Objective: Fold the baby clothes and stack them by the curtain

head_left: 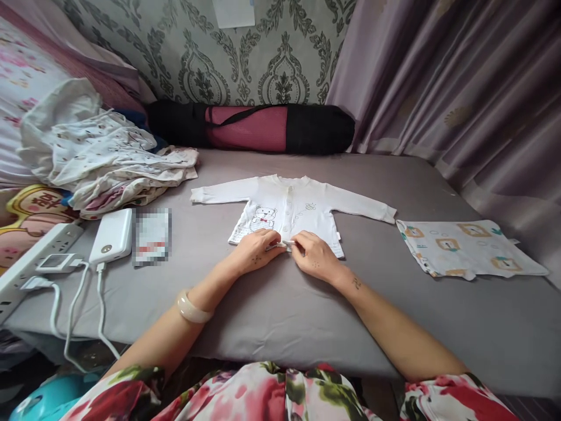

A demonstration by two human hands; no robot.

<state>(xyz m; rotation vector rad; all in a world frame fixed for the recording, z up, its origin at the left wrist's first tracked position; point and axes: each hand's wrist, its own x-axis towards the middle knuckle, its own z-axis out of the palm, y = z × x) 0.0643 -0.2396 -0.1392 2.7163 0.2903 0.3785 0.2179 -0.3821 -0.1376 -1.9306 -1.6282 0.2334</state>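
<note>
No word, brand or number is showing clearly enough for reading. At the left edge, a yellow and pink fabric item (27, 200) is bearing large brown-red characters (42, 199), but they are staying undecipherable. On the table, a packet (151, 235) is carrying a red strip of possible lettering, hidden by heavy pixelation. A white power bank (114, 229) beside it is displaying a round, gold-coloured emblem (106, 249), its details being too small. Across the white shirt (274, 193), tiny print is appearing near a drawn bear (263, 217), too fine for making out. A dark, character-like mark (356, 283) is sitting on the right wrist (348, 280), likewise unreadable.
</note>
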